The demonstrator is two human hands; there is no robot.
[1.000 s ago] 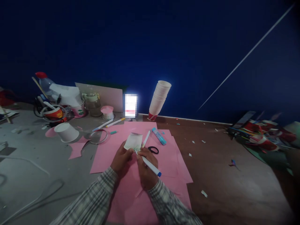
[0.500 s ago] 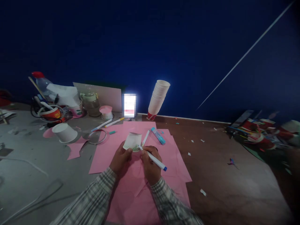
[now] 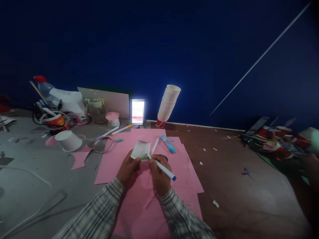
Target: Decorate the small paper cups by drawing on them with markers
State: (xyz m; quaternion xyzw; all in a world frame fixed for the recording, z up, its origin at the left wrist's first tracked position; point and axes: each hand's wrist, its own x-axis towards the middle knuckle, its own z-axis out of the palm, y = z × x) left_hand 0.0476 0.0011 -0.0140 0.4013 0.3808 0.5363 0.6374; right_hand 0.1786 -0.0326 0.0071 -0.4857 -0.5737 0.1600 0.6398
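My left hand (image 3: 129, 167) pinches the lower left edge of a small white paper piece (image 3: 141, 149), which has green strokes along its bottom. In my right hand (image 3: 160, 172) is a white marker with a blue end (image 3: 166, 171), its tip at the paper's lower right corner. Both hands are above overlapping pink paper sheets (image 3: 124, 212). Just past the right hand lie another white pen (image 3: 155, 146) and a turquoise glue stick (image 3: 168, 144). A small teal cap (image 3: 119, 140) rests left of the paper.
A leaning stack of paper cups (image 3: 168, 104) stands at the back beside a bright phone-like screen (image 3: 138, 112). On the left are an overturned white cup (image 3: 68, 140), a tape ring (image 3: 102, 145), a jar (image 3: 96, 111) and tool-filled cups. Paper scraps dot the right side; red cups (image 3: 277, 147) lie beyond.
The marker in my right hand has shifted very slightly left and up. My left hand and the paper stay in place. A pale green object has appeared at the far right edge.
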